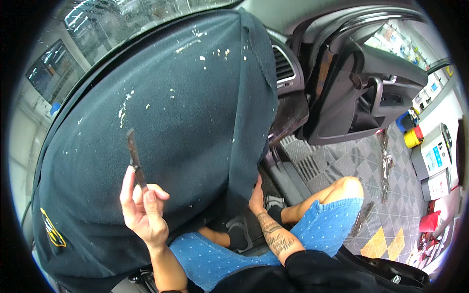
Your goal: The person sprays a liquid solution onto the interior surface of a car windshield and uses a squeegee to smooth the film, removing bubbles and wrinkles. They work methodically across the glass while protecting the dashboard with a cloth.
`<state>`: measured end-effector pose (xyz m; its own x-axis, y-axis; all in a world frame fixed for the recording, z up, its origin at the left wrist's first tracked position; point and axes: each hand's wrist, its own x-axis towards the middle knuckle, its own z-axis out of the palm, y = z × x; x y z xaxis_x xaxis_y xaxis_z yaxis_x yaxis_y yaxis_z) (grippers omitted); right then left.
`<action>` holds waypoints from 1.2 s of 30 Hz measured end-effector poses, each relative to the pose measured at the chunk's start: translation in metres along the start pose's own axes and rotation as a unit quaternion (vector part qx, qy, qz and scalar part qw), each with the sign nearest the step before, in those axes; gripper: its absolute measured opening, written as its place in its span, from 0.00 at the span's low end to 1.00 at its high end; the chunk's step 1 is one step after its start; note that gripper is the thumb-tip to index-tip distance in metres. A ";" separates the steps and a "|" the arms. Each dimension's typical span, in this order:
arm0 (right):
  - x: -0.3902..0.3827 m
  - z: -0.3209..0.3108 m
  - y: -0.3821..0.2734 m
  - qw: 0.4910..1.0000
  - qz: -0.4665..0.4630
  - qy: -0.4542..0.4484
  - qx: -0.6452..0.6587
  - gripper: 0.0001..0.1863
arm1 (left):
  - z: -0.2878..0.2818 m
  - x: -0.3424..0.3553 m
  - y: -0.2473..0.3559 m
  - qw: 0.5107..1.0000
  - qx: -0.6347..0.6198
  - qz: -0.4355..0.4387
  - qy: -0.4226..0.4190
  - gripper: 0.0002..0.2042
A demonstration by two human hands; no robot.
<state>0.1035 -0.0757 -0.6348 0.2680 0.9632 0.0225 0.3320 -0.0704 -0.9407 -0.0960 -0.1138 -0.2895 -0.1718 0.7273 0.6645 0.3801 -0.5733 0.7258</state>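
Observation:
My left hand [146, 212] is raised over a black cloth, pinching a slim dark utility knife [135, 158] with an angled tip that points away from me. The black cloth [195, 127] is draped over the dashboard below the windshield. Pale crumbs and flakes [124, 110] are scattered on it, some just beyond the knife's tip. Low by the cloth's right edge is my right hand [256, 199], reaching down beside my knees. Its fingers are partly hidden at the cloth, so their grip does not show.
At the right, the car door [364, 97] stands open beside an air vent [284, 63]. Outside it lies a grey tiled floor [337, 166] with a crumpled clear plastic strip [385, 166]. Beyond are white boxes [434, 154], a yellow bucket [413, 138] and a red bucket [429, 222].

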 end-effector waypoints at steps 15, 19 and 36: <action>0.028 -0.008 0.034 0.996 0.029 0.073 -0.031 0.24 | 0.024 -0.049 -0.011 0.977 -0.155 -0.134 -0.053 0.25; 0.046 -0.052 0.044 0.965 0.096 0.183 0.159 0.08 | 0.031 -0.071 -0.019 0.964 -0.192 -0.141 -0.117 0.27; -0.041 -0.226 -0.296 0.919 -0.134 -0.113 0.352 0.29 | 0.042 -0.115 0.021 0.906 -0.305 -0.261 -0.131 0.17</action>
<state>0.1988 -0.1529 -0.2808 0.0401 0.9562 0.2901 -0.3296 0.2867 -0.8995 -0.0299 -0.1931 -0.3583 0.0686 0.9786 0.1942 -0.2776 -0.1682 0.9458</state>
